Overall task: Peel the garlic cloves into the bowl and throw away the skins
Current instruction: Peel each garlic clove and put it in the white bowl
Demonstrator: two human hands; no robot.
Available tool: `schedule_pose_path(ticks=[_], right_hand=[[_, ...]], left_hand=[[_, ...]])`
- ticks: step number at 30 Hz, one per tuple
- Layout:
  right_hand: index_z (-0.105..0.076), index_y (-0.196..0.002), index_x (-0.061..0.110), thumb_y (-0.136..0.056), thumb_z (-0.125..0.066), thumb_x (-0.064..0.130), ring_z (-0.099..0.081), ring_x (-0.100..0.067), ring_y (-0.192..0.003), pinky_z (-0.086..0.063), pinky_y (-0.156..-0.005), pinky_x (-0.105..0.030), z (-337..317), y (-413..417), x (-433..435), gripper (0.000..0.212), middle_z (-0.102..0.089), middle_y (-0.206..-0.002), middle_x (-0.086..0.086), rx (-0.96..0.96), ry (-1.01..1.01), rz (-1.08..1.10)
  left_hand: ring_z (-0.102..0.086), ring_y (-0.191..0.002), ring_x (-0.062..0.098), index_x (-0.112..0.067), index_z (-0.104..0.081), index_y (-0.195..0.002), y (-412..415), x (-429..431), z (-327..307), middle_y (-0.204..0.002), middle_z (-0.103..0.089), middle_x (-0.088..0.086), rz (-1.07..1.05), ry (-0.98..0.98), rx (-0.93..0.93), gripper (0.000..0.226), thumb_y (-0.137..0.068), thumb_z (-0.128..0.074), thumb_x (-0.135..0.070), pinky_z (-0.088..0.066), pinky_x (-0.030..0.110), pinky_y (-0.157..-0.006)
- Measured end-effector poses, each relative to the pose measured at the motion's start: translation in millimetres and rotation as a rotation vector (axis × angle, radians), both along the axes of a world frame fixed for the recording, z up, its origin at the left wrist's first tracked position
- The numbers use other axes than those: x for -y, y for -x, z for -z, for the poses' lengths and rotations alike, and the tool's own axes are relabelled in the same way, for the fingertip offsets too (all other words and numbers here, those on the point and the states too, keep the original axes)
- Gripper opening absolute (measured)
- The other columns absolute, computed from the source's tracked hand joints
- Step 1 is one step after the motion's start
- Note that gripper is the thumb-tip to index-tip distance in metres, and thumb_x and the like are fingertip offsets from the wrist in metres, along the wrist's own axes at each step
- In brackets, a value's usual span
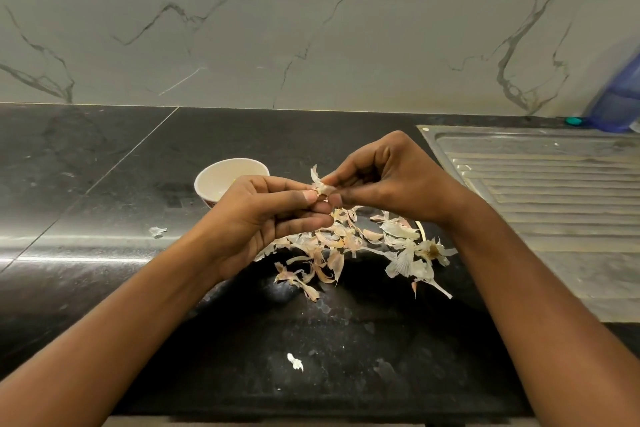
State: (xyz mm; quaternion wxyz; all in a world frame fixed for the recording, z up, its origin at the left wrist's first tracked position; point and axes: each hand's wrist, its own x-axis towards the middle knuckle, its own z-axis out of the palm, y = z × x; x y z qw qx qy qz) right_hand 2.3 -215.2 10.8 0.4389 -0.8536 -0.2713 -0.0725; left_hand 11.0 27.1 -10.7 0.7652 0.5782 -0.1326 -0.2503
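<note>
On the dark worktop (104, 184), a pile of skins (346, 243) is spread nearer than the bowl (207, 177) and to its right. Both forearms are reached in over it, with the wrists bent inward. Just right of the bowl, a garlic clove (323, 189) is held above the worktop. It is pinched by the curled thumb and fingers of the left hand (263, 218), and the right hand (388, 180) has its grip closed on the same clove. The bowl is partly hidden behind the left hand.
</note>
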Motion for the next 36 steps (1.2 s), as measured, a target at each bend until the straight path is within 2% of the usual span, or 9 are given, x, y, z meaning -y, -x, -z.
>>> schedule_pose_path(ticks=[5, 12, 16, 20, 29, 33, 36], right_hand=[[-0.081, -0.110, 0.001, -0.087, -0.086, 0.005, -0.081, -0.016, -0.086, -0.064, -0.081, -0.026, 0.7, 1.3, -2.4, 0.024, -0.083, -0.097, -0.001, -0.018, -0.018, -0.028], [-0.081, -0.110, -0.001, -0.086, -0.086, 0.003, -0.082, -0.020, -0.090, -0.065, -0.084, -0.032, 0.8, 0.9, -3.4, 0.025, -0.083, -0.100, -0.005, -0.059, -0.038, -0.046], [-0.081, -0.111, -0.001, -0.087, -0.086, 0.003, -0.082, -0.020, -0.090, -0.066, -0.085, -0.036, 2.6, 1.9, -7.1, 0.025, -0.083, -0.101, -0.005, -0.066, -0.042, -0.066], [-0.080, -0.111, -0.001, -0.087, -0.086, 0.004, -0.082, -0.022, -0.088, -0.066, -0.082, -0.032, 0.9, 2.7, -5.6, 0.025, -0.083, -0.098, -0.005, -0.067, -0.072, -0.064], [-0.075, -0.114, -0.005, -0.088, -0.081, -0.003, -0.081, -0.032, -0.089, -0.067, -0.082, -0.038, -3.6, 2.6, -0.3, 0.027, -0.082, -0.100, -0.015, -0.116, -0.204, -0.070], [-0.076, -0.115, -0.004, -0.088, -0.082, -0.001, -0.081, -0.030, -0.088, -0.067, -0.082, -0.036, -3.2, 2.8, -0.8, 0.028, -0.082, -0.099, -0.014, -0.120, -0.172, -0.059], [-0.076, -0.115, -0.003, -0.087, -0.084, 0.002, -0.081, -0.028, -0.088, -0.067, -0.082, -0.037, -2.1, 1.8, -1.9, 0.029, -0.082, -0.099, -0.012, -0.115, -0.135, -0.056]], left_hand=[[-0.080, -0.085, 0.029, 0.016, -0.070, -0.112, -0.4, -2.0, 0.7, -0.105, -0.077, 0.029, -0.010, -0.016, -0.010, 0.034, -0.084, -0.070, -0.004, -0.066, 0.028, -0.074], [-0.078, -0.071, 0.025, 0.013, -0.075, -0.102, -2.6, -3.9, 0.0, -0.092, -0.075, 0.029, -0.017, -0.046, -0.040, 0.025, -0.082, -0.072, -0.002, -0.064, 0.024, -0.064], [-0.074, -0.063, 0.023, 0.012, -0.073, -0.094, -0.6, 1.2, 3.2, -0.085, -0.073, 0.028, -0.070, -0.057, -0.004, 0.014, -0.086, -0.069, 0.000, -0.061, 0.021, -0.057], [-0.072, -0.061, 0.022, 0.006, -0.074, -0.087, -0.7, 4.5, 3.1, -0.079, -0.071, 0.023, -0.092, -0.056, 0.037, 0.008, -0.089, -0.068, 0.001, -0.059, 0.020, -0.055], [-0.067, -0.061, 0.017, 0.006, -0.073, -0.091, -0.4, 3.0, -0.6, -0.076, -0.070, 0.016, -0.123, -0.064, 0.077, 0.009, -0.094, -0.065, 0.003, -0.057, 0.018, -0.054], [-0.074, -0.069, 0.023, 0.008, -0.075, -0.095, 0.9, 0.3, -2.4, -0.087, -0.075, 0.024, -0.096, -0.042, 0.090, 0.019, -0.083, -0.073, -0.007, -0.062, 0.022, -0.060], [-0.077, -0.075, 0.026, 0.004, -0.080, -0.092, 1.5, -0.8, -3.0, -0.096, -0.077, 0.028, -0.083, -0.036, 0.088, 0.018, -0.079, -0.075, -0.007, -0.066, 0.026, -0.067]])
